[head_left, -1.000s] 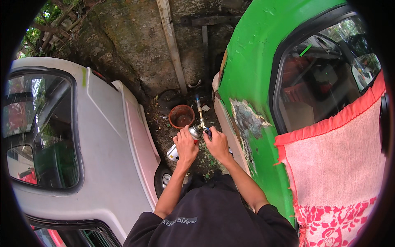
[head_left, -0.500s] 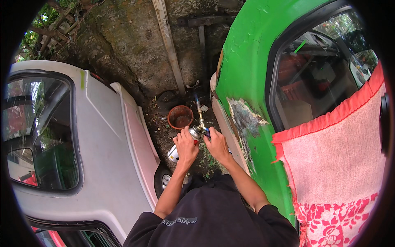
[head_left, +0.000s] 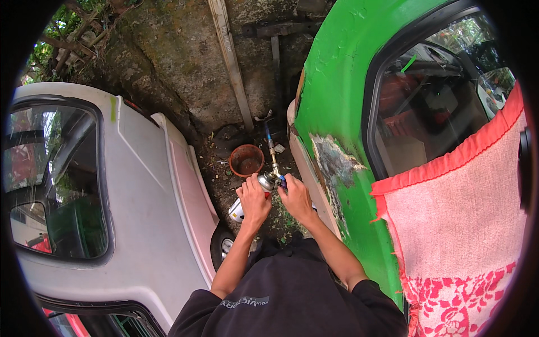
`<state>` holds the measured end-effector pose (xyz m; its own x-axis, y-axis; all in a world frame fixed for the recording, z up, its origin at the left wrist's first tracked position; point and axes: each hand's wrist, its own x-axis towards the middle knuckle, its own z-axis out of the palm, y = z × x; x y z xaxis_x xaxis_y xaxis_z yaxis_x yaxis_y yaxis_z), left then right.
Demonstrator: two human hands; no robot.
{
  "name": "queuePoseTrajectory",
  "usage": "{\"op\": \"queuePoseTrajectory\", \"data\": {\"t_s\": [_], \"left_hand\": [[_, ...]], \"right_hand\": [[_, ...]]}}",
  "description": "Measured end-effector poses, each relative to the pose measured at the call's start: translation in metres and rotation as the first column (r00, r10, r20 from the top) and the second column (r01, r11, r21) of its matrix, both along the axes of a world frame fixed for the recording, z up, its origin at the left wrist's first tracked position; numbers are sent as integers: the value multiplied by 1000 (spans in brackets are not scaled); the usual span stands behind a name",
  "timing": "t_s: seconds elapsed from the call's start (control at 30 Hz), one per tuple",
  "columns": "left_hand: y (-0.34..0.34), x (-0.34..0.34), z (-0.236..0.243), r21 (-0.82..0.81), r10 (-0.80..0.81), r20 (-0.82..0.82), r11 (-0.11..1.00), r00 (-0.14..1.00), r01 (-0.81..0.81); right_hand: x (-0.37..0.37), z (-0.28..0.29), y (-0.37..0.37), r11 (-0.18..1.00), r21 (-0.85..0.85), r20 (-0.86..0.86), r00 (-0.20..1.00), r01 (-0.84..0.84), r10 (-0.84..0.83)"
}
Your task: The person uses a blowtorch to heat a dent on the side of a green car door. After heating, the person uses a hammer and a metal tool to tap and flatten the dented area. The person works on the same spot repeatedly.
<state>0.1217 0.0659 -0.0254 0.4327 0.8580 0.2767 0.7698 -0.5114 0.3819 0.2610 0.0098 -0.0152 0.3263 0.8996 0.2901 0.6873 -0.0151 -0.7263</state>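
Note:
My left hand (head_left: pixel 254 201) is wrapped around the upper part of a gas canister (head_left: pixel 236 212), whose white lower end shows below the fingers. Screwed to the canister's silver top is a blowtorch (head_left: pixel 274 163) with a brass tube, pointing away from me. A blue flame (head_left: pixel 269 136) comes out of its tip. My right hand (head_left: pixel 296 197) pinches the blue-black knob at the torch's base. To the right, the green car body (head_left: pixel 342 106) has a patch of peeled, scorched-looking paint (head_left: pixel 337 163).
A brown plastic pot (head_left: pixel 246 173) stands on the littered ground past the canister. The grey car (head_left: pixel 146 168) flanks me on the left. A pink towel (head_left: pixel 455 224) with red trim hangs over the green car's window. A wooden plank (head_left: pixel 231 62) leans on the back wall (head_left: pixel 174 50).
The blue flame at the torch's tip looks slightly longer. Both hands and the canister have stayed in place.

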Motion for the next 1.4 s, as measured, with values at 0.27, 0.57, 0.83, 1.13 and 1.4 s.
{"op": "queuePoseTrajectory", "data": {"t_s": [0.27, 0.57, 0.83, 1.13, 1.4], "left_hand": [[-1, -1, 0, -3, 4, -2, 1000, 1000, -4], [17, -4, -4, -370, 70, 322, 927, 944, 58], [24, 20, -16, -571, -7, 679, 623, 734, 534], [24, 37, 12, -576, -40, 712, 539, 701, 615], [40, 23, 13, -637, -14, 672, 499, 740, 588]], "right_hand": [[0, -3, 0, 1000, 22, 48, 999, -10, 9], [3, 36, -37, 975, -6, -261, 941, 222, -216], [27, 21, -87, 928, -140, -208, 906, 347, -370], [31, 14, -105, 902, -129, -240, 870, 412, -431], [32, 13, -105, 908, -125, -258, 871, 399, -419]]}}
